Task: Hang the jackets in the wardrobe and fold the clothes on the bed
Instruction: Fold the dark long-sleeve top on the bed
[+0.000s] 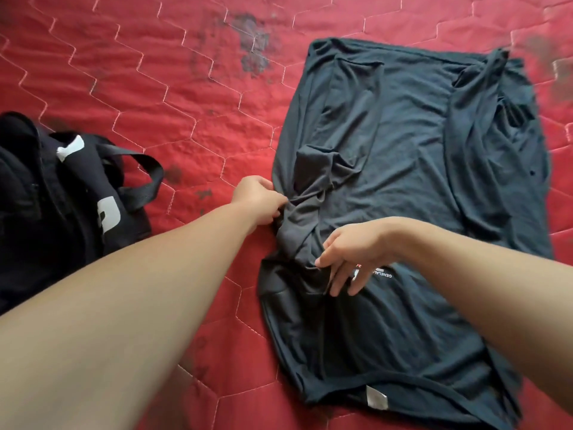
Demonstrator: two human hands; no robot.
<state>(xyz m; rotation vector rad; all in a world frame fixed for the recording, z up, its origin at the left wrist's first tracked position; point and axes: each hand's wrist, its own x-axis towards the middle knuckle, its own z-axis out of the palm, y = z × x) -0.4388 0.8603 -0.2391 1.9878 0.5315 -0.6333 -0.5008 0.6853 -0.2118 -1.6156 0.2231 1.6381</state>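
Note:
A dark grey-blue T-shirt (403, 156) lies spread on the red quilted bed (155, 88), collar toward me with a white label at the neck. Its left sleeve is bunched and twisted near the shirt's left edge. My left hand (259, 198) grips that bunched sleeve at the edge. My right hand (350, 254) rests on the shirt's chest beside small white printed text, fingers relaxed and spread, touching the folds just below the bunched sleeve. The shirt's right side is folded inward.
A black garment (52, 193) with white lettering and a loose strap lies on the bed at the left edge. The red quilt has dark stains near the top middle and top right.

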